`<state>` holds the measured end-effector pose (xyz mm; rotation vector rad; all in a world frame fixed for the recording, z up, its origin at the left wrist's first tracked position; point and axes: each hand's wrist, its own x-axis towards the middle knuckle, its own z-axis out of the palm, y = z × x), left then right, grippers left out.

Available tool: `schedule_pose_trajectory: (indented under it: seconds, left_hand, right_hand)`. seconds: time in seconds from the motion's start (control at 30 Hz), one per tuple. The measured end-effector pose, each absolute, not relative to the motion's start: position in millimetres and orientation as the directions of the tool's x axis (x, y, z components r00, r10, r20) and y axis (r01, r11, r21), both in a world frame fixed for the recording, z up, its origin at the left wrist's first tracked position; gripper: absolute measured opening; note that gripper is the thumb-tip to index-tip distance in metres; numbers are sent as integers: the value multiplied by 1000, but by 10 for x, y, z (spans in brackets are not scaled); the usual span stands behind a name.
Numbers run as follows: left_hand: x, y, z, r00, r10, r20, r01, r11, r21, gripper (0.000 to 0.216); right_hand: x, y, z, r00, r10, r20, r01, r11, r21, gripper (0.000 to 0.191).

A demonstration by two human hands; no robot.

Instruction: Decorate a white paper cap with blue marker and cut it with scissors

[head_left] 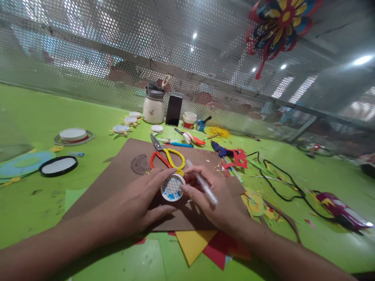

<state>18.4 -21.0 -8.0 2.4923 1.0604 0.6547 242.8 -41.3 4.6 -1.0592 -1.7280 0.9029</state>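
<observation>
Left hand (pixel 143 192) cups blue-patterned white disc (pixel 172 189), right hand (pixel 216 200) pinching it plus clear plastic pen (pixel 206 188): seemingly positioning; turning needs loosening.

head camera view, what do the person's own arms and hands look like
The left hand and right hand are both bare: no gloves, rings or bracelets show. The left forearm and right forearm are bare too, with no sleeve or watch in view.

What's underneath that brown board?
Yellow paper and red paper stick out beneath the near edge of the brown board, above the green table. Whatever lies farther in is covered, so I can't tell.
</observation>
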Motion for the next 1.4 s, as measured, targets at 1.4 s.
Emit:
schedule_pose_trajectory:
  seconds: [1.4]
  left_hand:
    - [219, -214, -52, 612, 769, 185, 633, -616, 469, 57]
  right_hand:
    - [2511, 1731, -132, -82, 865, 495, 940, 232, -250, 34]
